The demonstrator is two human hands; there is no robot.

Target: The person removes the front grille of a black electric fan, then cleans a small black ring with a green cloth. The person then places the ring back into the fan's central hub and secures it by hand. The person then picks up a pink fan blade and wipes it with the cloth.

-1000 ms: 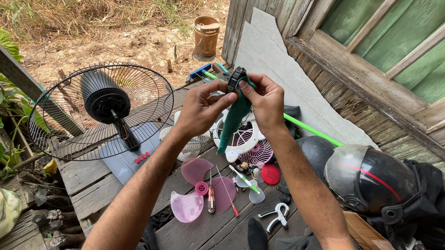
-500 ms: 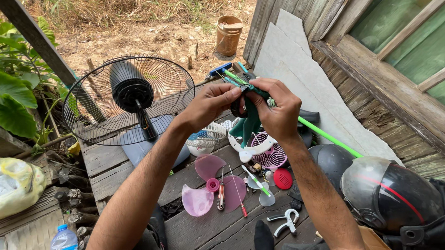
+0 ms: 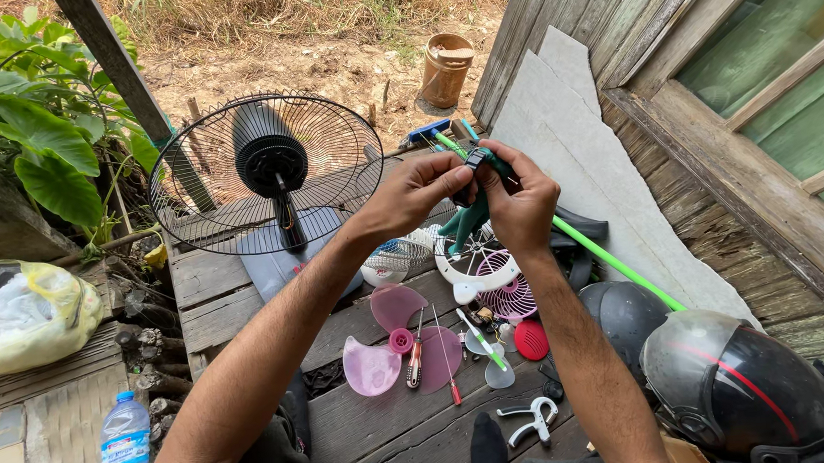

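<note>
Head view: both hands [image 3: 470, 193] still pinch green tool [image 3: 471, 218], shifted right.

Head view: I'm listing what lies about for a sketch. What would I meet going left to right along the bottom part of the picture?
Yellow plastic bag → water bottle → pink fan blade → white clamp → dark helmet with red stripe.

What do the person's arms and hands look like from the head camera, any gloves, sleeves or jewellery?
Both arms are bare from the bottom edge of the picture to the fingertips: no sleeves show. The left hand and right hand wear no gloves. No watch, bracelet or wrist strap shows on either wrist, and no ring can be made out on the visible fingers. No markings can be seen on the forearms.
</note>
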